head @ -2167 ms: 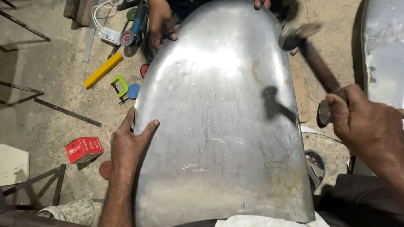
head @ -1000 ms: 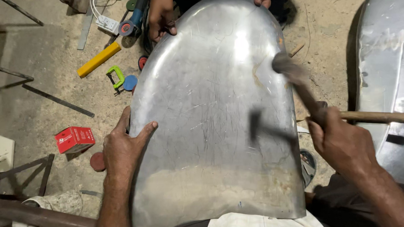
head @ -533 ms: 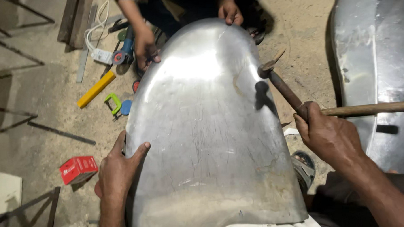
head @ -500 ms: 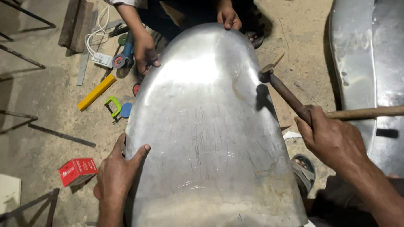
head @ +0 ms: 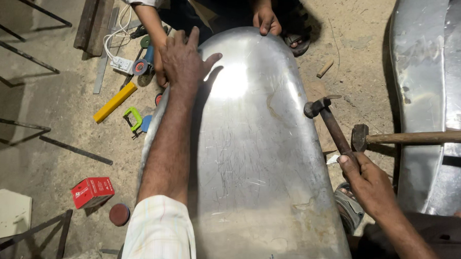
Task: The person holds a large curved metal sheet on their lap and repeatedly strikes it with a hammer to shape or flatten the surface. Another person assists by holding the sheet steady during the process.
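- The metal sheet [head: 260, 166], a large curved panel with a rounded far end, lies lengthwise from the bottom of the view outwards; its near end is cut off at the lower edge.
- The person's pale sleeve [head: 158, 231] covers the near left side of the sheet, and part of it runs out of view.
- The right hand [head: 369, 183] is clenched around the handle of a hammer [head: 325, 122], just off the sheet's right edge; the hammer head hangs just beside that edge, and whether it touches the metal cannot be told.
- A second hammer [head: 419, 137] with a wooden handle lies just behind the right hand, its handle running out to the right across another metal panel [head: 436, 75], which is cut off at the right side.
- A sandalled foot [head: 348, 207] shows only partly, under the right wrist.
- The left hand [head: 184, 59] is spread open, fingers splayed, palm pressed flat on the far left part of the sheet.
- On the floor left of the sheet lie a red box [head: 92, 191], a green clamp [head: 134, 118] and a yellow level [head: 115, 101].
- At the far end, another person's hand [head: 266, 19] grips the sheet's rim; their other hand is mostly hidden behind the left hand, at the far left edge.
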